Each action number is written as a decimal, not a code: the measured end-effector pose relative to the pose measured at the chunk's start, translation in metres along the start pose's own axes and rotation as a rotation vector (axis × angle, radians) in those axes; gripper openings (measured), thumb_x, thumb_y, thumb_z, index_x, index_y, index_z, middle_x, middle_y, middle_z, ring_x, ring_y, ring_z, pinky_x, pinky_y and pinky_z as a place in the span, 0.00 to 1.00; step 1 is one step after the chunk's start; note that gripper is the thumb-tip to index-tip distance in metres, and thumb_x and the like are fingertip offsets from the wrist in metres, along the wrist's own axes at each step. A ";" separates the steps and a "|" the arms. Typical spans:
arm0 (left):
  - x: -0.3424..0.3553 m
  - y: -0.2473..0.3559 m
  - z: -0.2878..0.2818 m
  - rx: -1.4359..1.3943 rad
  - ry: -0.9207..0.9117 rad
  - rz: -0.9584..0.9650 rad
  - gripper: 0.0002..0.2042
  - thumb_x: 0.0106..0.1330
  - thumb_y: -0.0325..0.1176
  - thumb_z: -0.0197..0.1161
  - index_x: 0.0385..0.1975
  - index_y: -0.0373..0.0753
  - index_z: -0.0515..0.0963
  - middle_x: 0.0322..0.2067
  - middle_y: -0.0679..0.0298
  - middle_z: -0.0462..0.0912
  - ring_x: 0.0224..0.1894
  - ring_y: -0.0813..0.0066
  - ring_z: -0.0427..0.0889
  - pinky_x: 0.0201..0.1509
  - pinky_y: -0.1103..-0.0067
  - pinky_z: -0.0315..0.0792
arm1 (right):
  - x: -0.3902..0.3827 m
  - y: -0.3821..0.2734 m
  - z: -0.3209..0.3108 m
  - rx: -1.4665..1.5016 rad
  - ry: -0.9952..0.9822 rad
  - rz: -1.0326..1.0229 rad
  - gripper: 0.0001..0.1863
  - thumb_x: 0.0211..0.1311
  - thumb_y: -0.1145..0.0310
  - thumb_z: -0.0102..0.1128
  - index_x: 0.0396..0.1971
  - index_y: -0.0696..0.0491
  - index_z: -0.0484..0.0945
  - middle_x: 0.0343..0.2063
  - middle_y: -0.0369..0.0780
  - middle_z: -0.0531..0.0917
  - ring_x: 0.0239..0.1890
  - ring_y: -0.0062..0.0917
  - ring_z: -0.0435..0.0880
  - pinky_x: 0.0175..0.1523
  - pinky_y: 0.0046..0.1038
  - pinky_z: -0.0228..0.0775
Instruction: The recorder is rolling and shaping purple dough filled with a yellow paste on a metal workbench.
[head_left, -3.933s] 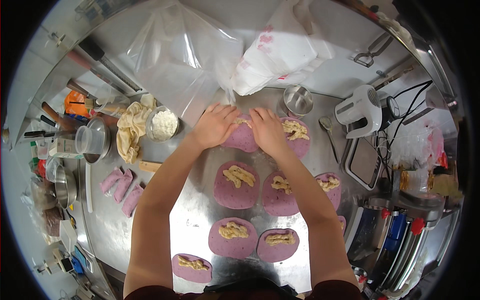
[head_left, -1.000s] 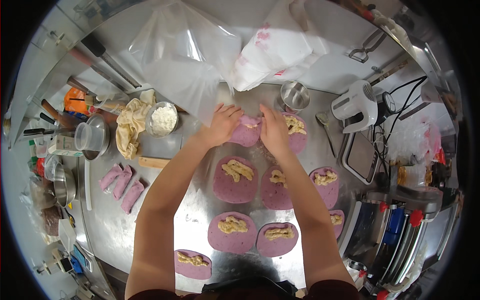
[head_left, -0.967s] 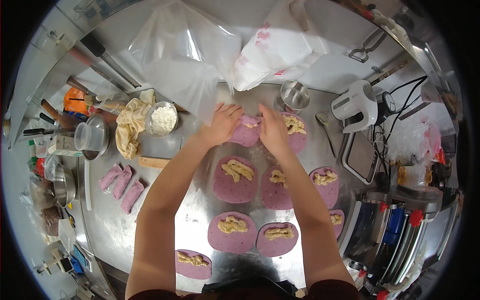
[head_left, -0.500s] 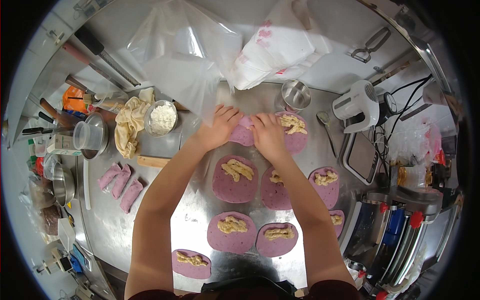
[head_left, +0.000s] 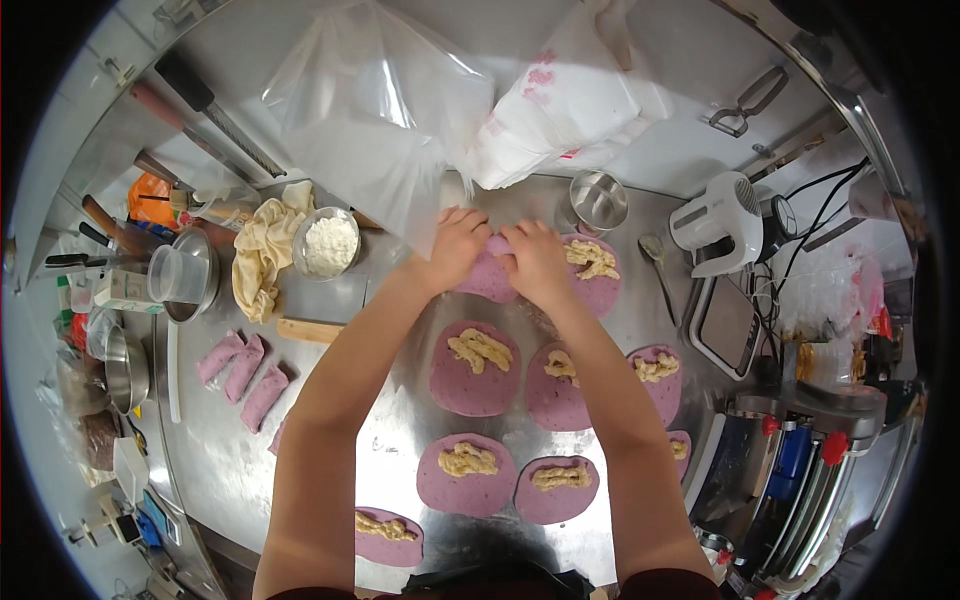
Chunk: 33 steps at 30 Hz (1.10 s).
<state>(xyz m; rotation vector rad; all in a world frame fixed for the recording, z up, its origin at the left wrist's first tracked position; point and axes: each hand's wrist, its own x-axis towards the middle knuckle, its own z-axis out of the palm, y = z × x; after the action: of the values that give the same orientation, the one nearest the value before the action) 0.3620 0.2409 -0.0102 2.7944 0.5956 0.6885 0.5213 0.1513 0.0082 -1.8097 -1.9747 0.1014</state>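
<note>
left hand (head_left: 455,250): gripping purple dough (head_left: 487,279) at its 10 o'clock | right hand (head_left: 537,263): gripping it at 2 o'clock | filled round (head_left: 597,290): right hand's 3 o'clock

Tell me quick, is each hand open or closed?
Left hand: on a purple dough piece; grip can't be told.
Right hand: on the same piece; grip can't be told either.

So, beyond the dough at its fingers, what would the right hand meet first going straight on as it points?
Probably the white bag: past the purple dough, the right hand points forward and slightly left, toward the bag's lower end, though depth is unclear and it might pass underneath.
</note>
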 end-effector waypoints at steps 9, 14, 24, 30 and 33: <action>-0.014 0.018 -0.009 0.193 0.036 -0.008 0.16 0.55 0.31 0.52 0.44 0.36 0.74 0.45 0.58 0.76 0.53 0.62 0.71 0.62 0.65 0.59 | -0.018 0.005 -0.006 -0.054 0.100 -0.137 0.24 0.45 0.62 0.65 0.44 0.56 0.76 0.37 0.38 0.77 0.42 0.33 0.73 0.48 0.34 0.64; -0.017 0.022 -0.011 0.185 0.063 -0.002 0.19 0.55 0.31 0.53 0.48 0.35 0.73 0.47 0.56 0.75 0.54 0.61 0.71 0.62 0.64 0.59 | -0.016 0.004 -0.003 -0.034 0.157 -0.115 0.21 0.49 0.63 0.63 0.43 0.57 0.76 0.37 0.38 0.77 0.42 0.33 0.74 0.50 0.35 0.64; -0.024 0.029 -0.028 0.144 0.062 -0.028 0.18 0.59 0.31 0.54 0.49 0.33 0.72 0.51 0.54 0.74 0.57 0.57 0.69 0.63 0.63 0.56 | -0.024 0.001 0.003 -0.061 0.220 -0.170 0.19 0.44 0.65 0.66 0.39 0.54 0.78 0.36 0.37 0.77 0.43 0.31 0.74 0.52 0.36 0.64; -0.032 0.013 -0.032 0.166 -0.057 -0.072 0.21 0.56 0.28 0.56 0.52 0.34 0.70 0.54 0.55 0.71 0.58 0.59 0.67 0.64 0.63 0.56 | -0.025 -0.003 -0.001 -0.054 0.164 -0.146 0.25 0.43 0.61 0.67 0.43 0.54 0.76 0.38 0.37 0.76 0.44 0.31 0.73 0.53 0.35 0.62; -0.038 0.021 -0.037 0.186 -0.044 -0.055 0.22 0.56 0.29 0.56 0.53 0.35 0.70 0.54 0.56 0.70 0.59 0.60 0.67 0.64 0.63 0.56 | -0.027 -0.002 -0.003 -0.039 0.169 -0.148 0.25 0.43 0.61 0.67 0.44 0.55 0.75 0.39 0.36 0.76 0.45 0.31 0.72 0.53 0.35 0.62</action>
<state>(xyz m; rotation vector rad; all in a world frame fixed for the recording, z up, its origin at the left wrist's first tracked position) 0.3204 0.2088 0.0127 2.9408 0.7612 0.5868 0.5215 0.1241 0.0040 -1.6311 -1.9939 -0.1334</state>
